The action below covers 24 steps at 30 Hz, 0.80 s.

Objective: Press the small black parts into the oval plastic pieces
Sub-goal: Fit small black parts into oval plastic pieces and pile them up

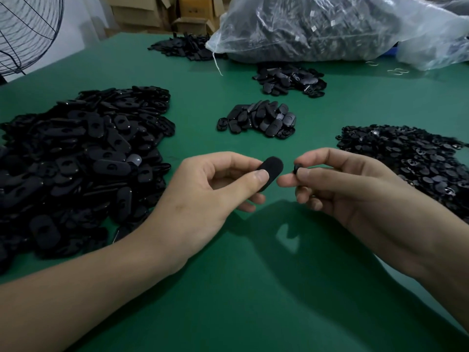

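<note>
A: Where was the oval piece (269,171)?
B: Pinched in the left hand (203,199), in front of the small middle pile (257,119).
A: And the right hand (342,189)?
B: It pinched a small black part (296,168) (mostly hidden) there too.

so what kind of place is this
Probably a small factory assembly bench: heaps of identical black oval pieces on a green table, a clear sack of parts, cardboard boxes behind.
</note>
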Motion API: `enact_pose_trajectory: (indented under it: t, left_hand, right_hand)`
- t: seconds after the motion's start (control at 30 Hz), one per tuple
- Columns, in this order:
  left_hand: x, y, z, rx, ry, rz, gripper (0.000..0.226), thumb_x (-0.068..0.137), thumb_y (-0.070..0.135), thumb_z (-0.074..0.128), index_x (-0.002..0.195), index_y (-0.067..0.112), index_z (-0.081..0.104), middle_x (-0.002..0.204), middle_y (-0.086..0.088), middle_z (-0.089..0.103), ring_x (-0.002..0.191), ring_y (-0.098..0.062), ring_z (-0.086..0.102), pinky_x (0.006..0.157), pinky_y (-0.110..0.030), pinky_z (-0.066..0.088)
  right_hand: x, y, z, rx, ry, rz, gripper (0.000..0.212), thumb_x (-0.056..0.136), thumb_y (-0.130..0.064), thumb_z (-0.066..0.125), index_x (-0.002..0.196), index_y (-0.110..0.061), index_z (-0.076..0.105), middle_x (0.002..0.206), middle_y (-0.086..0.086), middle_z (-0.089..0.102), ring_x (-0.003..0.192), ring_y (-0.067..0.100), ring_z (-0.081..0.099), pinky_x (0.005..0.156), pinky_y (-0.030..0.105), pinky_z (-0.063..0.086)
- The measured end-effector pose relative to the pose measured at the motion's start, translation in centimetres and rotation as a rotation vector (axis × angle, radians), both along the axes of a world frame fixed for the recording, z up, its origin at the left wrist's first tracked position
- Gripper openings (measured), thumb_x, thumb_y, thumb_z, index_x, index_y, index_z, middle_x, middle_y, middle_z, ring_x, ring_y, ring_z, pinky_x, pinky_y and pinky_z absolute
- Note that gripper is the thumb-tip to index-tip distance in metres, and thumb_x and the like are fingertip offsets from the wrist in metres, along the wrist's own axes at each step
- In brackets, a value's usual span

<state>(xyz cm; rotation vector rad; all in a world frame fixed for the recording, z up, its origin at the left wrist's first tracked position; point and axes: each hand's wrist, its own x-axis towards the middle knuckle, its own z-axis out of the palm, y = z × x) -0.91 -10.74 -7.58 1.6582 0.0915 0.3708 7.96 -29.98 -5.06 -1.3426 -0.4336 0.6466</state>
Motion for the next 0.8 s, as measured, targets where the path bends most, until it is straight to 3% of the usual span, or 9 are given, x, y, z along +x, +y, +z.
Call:
enact_pose_trajectory:
  t: [0.1,0.27,0.37,0.47,0.57,0.67,0.8]
  left_hand:
    - [0.3,0.4,0.6,0.141,0.029,0.025,0.004,0.089,0.022,0.076,0.090,0.021,0.079,0.080,0.002,0.078,0.072,-0.011,0.075,0.063,-0.019,0.056]
    - [1.7,3.8,2.9,0.645,0.086,0.116,0.020,0.076,0.047,0.075,0.092,0.034,0.077,0.075,0.015,0.076,0.066,-0.003,0.072,0.066,-0.015,0.054]
    - [2.8,7.1,4.1,0.886,0.124,0.247,0.012,0.079,0.044,0.078,0.089,0.039,0.076,0.070,0.018,0.073,0.065,0.003,0.068,0.069,-0.017,0.055]
    - [3.5,10.4,4.1,0.986,0.246,0.329,0.012,0.082,0.036,0.081,0.093,0.038,0.076,0.073,0.016,0.072,0.072,-0.001,0.067,0.082,-0.032,0.058]
    - [3.6,11.7,3.5,1.009,0.305,0.336,0.019,0.083,0.037,0.080,0.102,0.035,0.078,0.078,0.018,0.073,0.078,-0.001,0.067,0.088,-0.034,0.057]
    - [3.8,11.9,3.7,1.062,0.249,0.304,0.019,0.084,0.039,0.080,0.101,0.035,0.078,0.079,0.021,0.071,0.072,0.011,0.063,0.077,-0.026,0.053]
    - [3.8,12.8,6.0,1.263,0.322,0.172,0.011,0.085,0.036,0.080,0.081,0.044,0.075,0.069,0.028,0.065,0.069,0.013,0.059,0.069,-0.022,0.045]
  right_hand:
    - [-0.1,0.1,0.1,-0.028,-0.028,-0.013,0.034,0.069,-0.022,0.075,0.099,-0.010,0.064,0.098,0.016,0.078,0.067,0.013,0.063,0.061,0.018,0.050]
    - [-0.3,0.1,0.3,-0.060,-0.086,-0.021,0.033,0.072,-0.023,0.074,0.100,-0.010,0.063,0.098,0.014,0.078,0.068,0.012,0.063,0.060,0.017,0.049]
    - [-0.3,0.1,0.2,-0.076,-0.109,-0.016,0.032,0.073,-0.024,0.074,0.100,-0.011,0.063,0.098,0.014,0.078,0.068,0.012,0.064,0.060,0.016,0.049]
    - [-0.4,0.1,0.2,-0.090,-0.122,-0.012,0.032,0.073,-0.025,0.074,0.100,-0.011,0.063,0.098,0.013,0.078,0.069,0.012,0.064,0.061,0.017,0.049]
    - [-0.5,0.2,0.2,-0.105,-0.132,-0.011,0.032,0.073,-0.025,0.074,0.099,-0.011,0.063,0.097,0.012,0.079,0.069,0.012,0.064,0.062,0.018,0.049]
    - [-0.4,0.2,0.2,-0.112,-0.142,-0.017,0.035,0.071,-0.027,0.075,0.100,-0.011,0.063,0.097,0.012,0.078,0.069,0.012,0.064,0.062,0.018,0.049]
    - [-0.5,0.2,0.2,-0.133,-0.167,-0.023,0.035,0.071,-0.027,0.074,0.100,-0.011,0.063,0.096,0.011,0.079,0.069,0.013,0.064,0.067,0.025,0.047]
